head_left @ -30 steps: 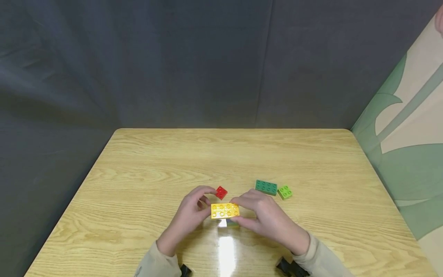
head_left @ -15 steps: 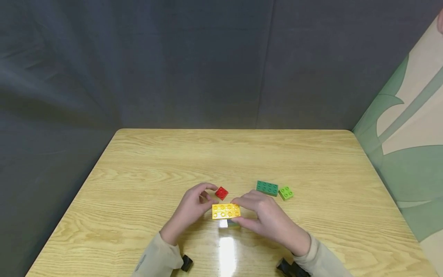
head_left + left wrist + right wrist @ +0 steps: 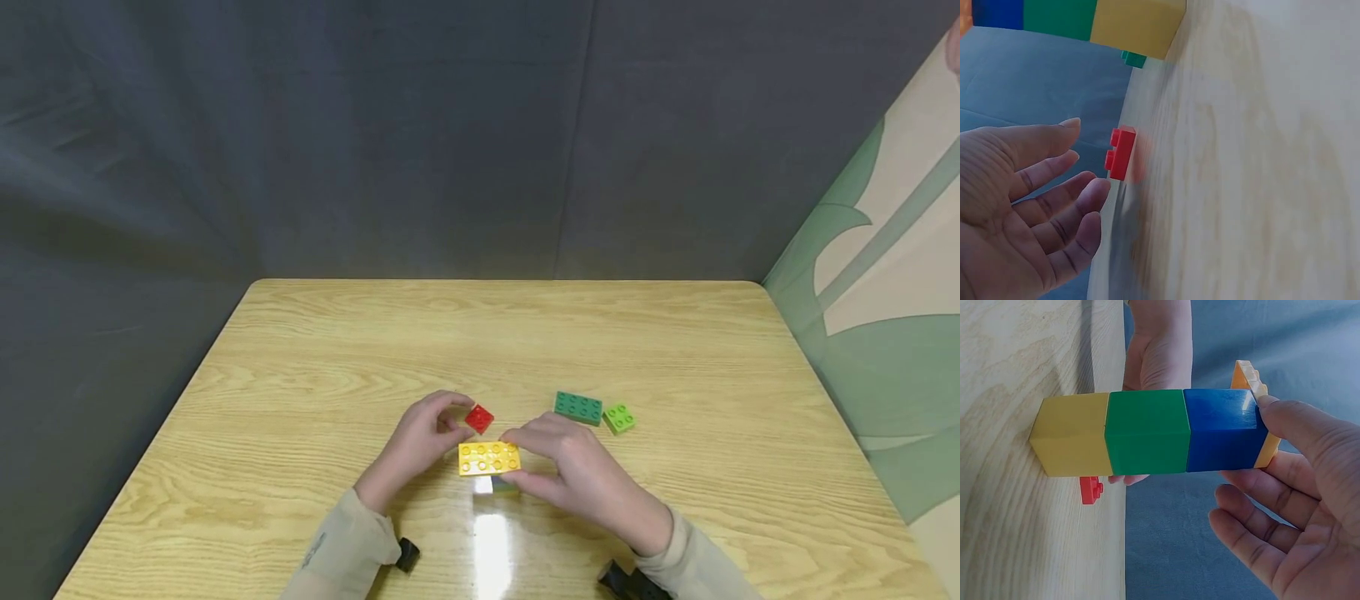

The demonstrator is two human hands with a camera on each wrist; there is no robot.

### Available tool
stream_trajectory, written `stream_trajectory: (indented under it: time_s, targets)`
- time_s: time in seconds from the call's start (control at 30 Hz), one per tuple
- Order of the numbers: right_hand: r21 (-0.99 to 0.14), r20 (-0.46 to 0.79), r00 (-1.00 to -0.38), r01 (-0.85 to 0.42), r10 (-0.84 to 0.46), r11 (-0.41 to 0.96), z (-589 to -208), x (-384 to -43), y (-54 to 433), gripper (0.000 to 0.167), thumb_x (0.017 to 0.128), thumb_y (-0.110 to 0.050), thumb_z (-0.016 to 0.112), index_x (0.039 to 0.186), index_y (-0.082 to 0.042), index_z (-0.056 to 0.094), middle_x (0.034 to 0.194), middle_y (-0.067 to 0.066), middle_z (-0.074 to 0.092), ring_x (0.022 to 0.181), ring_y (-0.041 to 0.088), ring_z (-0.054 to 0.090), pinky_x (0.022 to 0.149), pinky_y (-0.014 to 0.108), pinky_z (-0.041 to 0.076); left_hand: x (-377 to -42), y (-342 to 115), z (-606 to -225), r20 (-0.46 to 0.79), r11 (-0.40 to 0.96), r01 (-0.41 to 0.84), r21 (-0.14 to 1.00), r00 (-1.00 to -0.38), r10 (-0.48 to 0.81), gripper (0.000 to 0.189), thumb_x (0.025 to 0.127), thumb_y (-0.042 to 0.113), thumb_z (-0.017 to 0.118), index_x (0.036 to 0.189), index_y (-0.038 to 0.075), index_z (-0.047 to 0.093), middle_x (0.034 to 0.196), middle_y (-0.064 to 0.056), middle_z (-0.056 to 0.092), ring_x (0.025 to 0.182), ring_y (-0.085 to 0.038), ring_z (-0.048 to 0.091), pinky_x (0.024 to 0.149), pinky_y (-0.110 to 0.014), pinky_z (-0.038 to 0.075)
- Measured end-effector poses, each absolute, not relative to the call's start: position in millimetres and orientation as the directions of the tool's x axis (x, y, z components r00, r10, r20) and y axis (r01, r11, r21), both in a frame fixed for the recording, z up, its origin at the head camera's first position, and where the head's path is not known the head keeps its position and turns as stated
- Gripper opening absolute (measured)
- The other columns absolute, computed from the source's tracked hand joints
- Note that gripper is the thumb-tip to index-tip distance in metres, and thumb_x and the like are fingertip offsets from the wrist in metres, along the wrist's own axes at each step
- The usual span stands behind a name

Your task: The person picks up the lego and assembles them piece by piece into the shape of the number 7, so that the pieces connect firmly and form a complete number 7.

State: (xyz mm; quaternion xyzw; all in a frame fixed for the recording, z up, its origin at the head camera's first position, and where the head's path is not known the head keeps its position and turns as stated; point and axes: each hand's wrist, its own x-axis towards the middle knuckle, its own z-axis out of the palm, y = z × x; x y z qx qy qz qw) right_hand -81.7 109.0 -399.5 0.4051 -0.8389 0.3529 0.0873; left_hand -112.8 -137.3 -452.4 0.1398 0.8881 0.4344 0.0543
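My right hand (image 3: 577,467) pinches the right end of a yellow eight-stud building brick (image 3: 480,458). That brick caps an upright stack, overhanging it to one side. Below it in the right wrist view come a blue block (image 3: 1222,431), a green block (image 3: 1147,432) and a pale yellow block (image 3: 1075,434) at the tabletop. Beyond the stack lies a small red brick (image 3: 479,418), studs up. My left hand (image 3: 1041,200) is beside this red brick, thumb and fingers spread apart with a gap before it in the left wrist view.
To the right, behind my right hand, a dark green eight-stud brick (image 3: 578,407) and a light green four-stud brick (image 3: 619,418) lie on the wooden table (image 3: 337,350). A dark curtain (image 3: 450,142) hangs behind the table's far edge.
My left hand has moved a little away from the yellow brick, and its thumb has come nearer the red brick. The right hand and the stack stay put.
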Motion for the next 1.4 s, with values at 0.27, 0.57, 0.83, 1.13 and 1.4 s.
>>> stream_trajectory:
  time_s: [0.27,0.57,0.83,1.13,1.4]
  targets:
    - [-0.512,0.463,-0.634,-0.762,-0.620,0.396,-400.5,-82.8,108.6,0.029,0.084,-0.028,0.078,0.107,-0.011,0.072,0.097,-0.004,0.070,0.089,0.009,0.062,0.075,0.027,0.055,-120.8,-135.9,-455.9,0.022,0.621,0.232,0.749,-0.945,0.326,0.046,0.084,0.017,0.077,0.127,0.010,0.061,0.114,-0.002,0.063,0.080,-0.010,0.057,0.070,-0.026,0.051]
    - [-0.520,0.451,-0.643,-0.753,-0.620,0.403,-400.4,-81.9,108.7,0.029,0.084,-0.028,0.078,0.107,-0.011,0.072,0.098,-0.004,0.071,0.089,0.009,0.062,0.076,0.028,0.055,-125.5,-132.4,-458.7,0.026,0.656,0.287,0.698,-0.925,0.378,0.051,0.083,0.016,0.078,0.131,0.009,0.059,0.119,-0.001,0.060,0.080,-0.013,0.053,0.070,-0.026,0.048]
    - [-0.519,0.454,-0.641,-0.755,-0.619,0.401,-400.6,-81.7,108.7,0.029,0.084,-0.028,0.077,0.107,-0.010,0.073,0.097,-0.003,0.071,0.089,0.009,0.063,0.076,0.027,0.055,-127.5,-130.4,-459.6,-0.010,0.672,0.267,0.691,-0.925,0.379,0.051,0.084,0.016,0.077,0.131,0.010,0.059,0.132,-0.003,0.057,0.078,-0.012,0.052,0.072,-0.027,0.047]
    - [-0.514,0.463,-0.636,-0.760,-0.617,0.397,-401.5,-82.3,108.9,0.030,0.084,-0.028,0.078,0.107,-0.010,0.073,0.097,-0.004,0.071,0.089,0.009,0.062,0.076,0.027,0.055,-129.7,-129.2,-461.0,-0.019,0.685,0.274,0.675,-0.922,0.388,0.047,0.084,0.015,0.078,0.128,0.010,0.061,0.131,-0.004,0.058,0.090,-0.014,0.055,0.081,-0.033,0.049]
    - [-0.530,0.448,-0.648,-0.747,-0.615,0.401,-400.7,-81.9,109.2,0.028,0.084,-0.027,0.078,0.107,-0.011,0.073,0.097,-0.005,0.070,0.088,0.009,0.062,0.075,0.027,0.055,-130.2,-129.2,-463.0,0.016,0.678,0.324,0.660,-0.908,0.419,0.046,0.084,0.012,0.077,0.127,0.009,0.061,0.130,-0.004,0.056,0.107,-0.019,0.056,0.094,-0.041,0.048]
